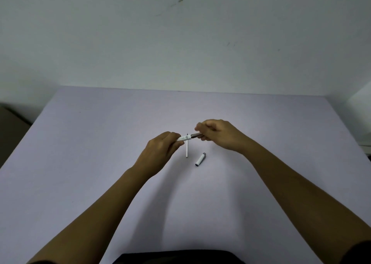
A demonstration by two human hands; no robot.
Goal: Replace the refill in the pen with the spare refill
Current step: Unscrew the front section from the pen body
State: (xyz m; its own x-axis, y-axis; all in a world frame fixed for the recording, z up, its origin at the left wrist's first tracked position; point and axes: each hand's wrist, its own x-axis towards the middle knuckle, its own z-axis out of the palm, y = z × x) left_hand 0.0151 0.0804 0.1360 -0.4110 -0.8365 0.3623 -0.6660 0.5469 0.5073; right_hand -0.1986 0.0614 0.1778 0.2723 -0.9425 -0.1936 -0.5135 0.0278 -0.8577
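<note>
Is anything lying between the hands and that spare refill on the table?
Nothing visible blocks it. The spare refill lies bare on the table just below the held pen; the cap sits off to its right.

Your left hand (160, 149) hides the pen (185, 137) barrel's rear; your right hand's (217, 134) fingers (200, 127) blur over its tip.

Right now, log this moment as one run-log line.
left hand: holds pen barrel | right hand: grips metal tip section | refill: on table | cap: off, on table
</note>
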